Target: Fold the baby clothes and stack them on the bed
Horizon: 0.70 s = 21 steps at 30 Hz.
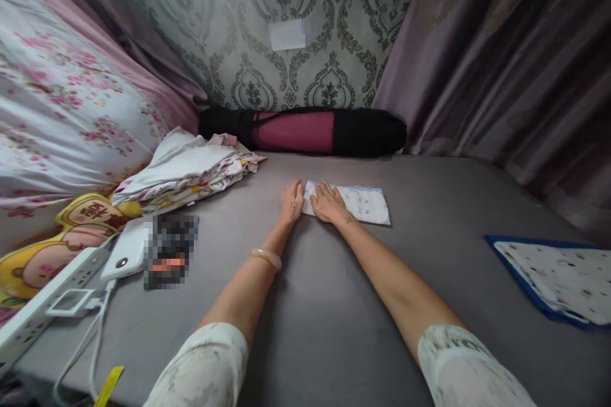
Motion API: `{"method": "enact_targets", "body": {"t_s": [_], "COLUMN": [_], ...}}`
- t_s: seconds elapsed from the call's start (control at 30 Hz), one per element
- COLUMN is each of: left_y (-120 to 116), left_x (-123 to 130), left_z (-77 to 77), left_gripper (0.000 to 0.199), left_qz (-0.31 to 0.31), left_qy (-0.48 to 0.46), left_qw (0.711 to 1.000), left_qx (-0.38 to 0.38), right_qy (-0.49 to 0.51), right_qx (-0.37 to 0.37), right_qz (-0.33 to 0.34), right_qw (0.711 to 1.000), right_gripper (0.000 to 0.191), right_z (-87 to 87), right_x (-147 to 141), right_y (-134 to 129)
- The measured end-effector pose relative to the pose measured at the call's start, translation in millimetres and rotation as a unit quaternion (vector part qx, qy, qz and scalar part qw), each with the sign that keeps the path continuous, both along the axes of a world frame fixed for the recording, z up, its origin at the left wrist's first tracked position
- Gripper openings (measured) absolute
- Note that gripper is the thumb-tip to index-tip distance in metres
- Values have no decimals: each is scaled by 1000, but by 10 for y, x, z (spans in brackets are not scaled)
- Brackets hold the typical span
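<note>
A folded white cloth (368, 203) with small pale blue prints lies flat on the grey sheet, wider than it is deep. My right hand (329, 202) presses flat on its left part, fingers stretched out and palm down. Against the cloth's left end rests my left hand (291, 202), set on its edge with the fingers straight and close together. Neither hand grips anything. A pale bangle (267, 259) circles my left wrist.
A pile of folded fabric (186, 168) sits at the left, near a power strip (57, 299), a white device (128, 248) with cables and a cartoon cushion (42, 261). A black and red long bag (293, 131) lies along the wall. At the right is a blue-edged folded cloth (558, 273).
</note>
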<state>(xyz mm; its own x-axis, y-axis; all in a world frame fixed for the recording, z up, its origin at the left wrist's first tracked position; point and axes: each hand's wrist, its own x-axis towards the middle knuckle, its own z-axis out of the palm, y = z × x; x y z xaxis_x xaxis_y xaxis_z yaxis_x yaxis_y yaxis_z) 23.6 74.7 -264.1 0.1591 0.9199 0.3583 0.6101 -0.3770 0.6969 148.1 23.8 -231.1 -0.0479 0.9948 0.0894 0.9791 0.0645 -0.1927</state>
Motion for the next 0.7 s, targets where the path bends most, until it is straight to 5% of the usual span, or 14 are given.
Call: {"method": "enact_targets", "body": {"t_s": [0.17,0.37,0.47,0.6,0.7], "left_y": [21,1,-68,-194,-264], "left_x": [2,5,9,34,52], "left_z": [-33,-21,38,121,145], "left_gripper": [49,52,52,50,49], "left_qz": [3,-13,-19,-38,-91], "left_qy": [-93,-31,22,111,188], "left_qw": [996,999,1000,993,977], "left_qx": [4,2,-1,4,40], "right_qy": [9,10,39,23,-5], "right_qx": [18,-31,-24,75,57], "right_qz": [32,51,46,-36,-47], "right_qw": [999,998,998,996,997], "right_gripper": [58,60,60,57,54], "right_z": [24,-93,-9,103,76], "right_x": [-203,-265,-158,156,393], "right_y": [96,142,122,-48,-218]}}
